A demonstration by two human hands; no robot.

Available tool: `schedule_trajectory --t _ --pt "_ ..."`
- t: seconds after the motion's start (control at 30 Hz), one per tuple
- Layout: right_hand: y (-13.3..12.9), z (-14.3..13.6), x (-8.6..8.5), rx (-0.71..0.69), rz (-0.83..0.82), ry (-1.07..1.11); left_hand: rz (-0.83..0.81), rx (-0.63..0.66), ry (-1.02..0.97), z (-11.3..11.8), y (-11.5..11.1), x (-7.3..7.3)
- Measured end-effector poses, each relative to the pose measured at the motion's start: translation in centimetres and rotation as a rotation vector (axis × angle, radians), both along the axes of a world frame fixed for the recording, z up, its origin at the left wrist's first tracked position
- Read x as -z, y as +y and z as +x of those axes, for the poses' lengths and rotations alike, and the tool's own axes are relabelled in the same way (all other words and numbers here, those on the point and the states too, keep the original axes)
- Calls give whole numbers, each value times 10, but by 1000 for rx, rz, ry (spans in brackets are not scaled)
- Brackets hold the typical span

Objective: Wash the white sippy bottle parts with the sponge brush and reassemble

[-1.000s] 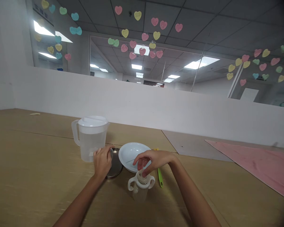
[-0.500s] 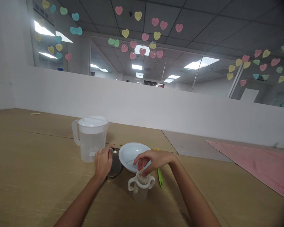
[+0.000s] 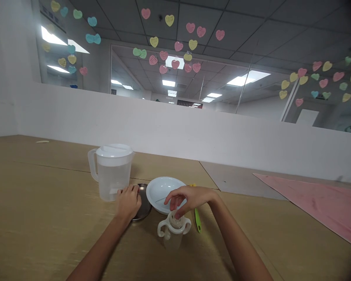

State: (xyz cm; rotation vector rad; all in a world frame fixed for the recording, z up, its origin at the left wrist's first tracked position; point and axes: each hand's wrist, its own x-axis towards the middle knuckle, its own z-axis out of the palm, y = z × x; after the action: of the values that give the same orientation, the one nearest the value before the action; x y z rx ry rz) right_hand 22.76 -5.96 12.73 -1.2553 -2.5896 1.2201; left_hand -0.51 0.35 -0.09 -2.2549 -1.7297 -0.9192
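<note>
Hands apart. Right hand (image 3: 190, 198) curls over two-handled cup (image 3: 173, 239), lower centre, thumb at its mouth, presumably to steady it; left hand (image 3: 128, 203) overlaps metal tray (image 3: 144, 207). Cannot tell either grip.

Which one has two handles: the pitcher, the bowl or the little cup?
The little cup, just below the right hand: it has a white handle on each side. The pitcher has one handle; the bowl shows none.

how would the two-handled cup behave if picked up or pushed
The cup is probably light, being small and translucent, though any contents are unclear. Pushed high, it may tip, as it looks narrow below the handles. Their outward curve should ease lifting.
</note>
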Motion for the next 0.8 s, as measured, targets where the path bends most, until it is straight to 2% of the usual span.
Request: schedule_trajectory --t 0.2,0.33,0.43,0.57,0.67,0.8 --pt "-1 0 0 7 7 -8 -66 -22 -40 1 4 5" --pt "-1 0 -1 4 -3 2 -52 -24 -118 -1 2 2" --pt "1 0 1 15 -1 12 122 14 -275 -3 -2 -2" --pt "6 0 6 40 18 36 459 169 -495 2 -6 -1" --pt "10 -1 9 39 17 70 584 232 -499 9 -9 4" --pt "14 -4 15 87 35 155 643 324 -441 19 -15 12"
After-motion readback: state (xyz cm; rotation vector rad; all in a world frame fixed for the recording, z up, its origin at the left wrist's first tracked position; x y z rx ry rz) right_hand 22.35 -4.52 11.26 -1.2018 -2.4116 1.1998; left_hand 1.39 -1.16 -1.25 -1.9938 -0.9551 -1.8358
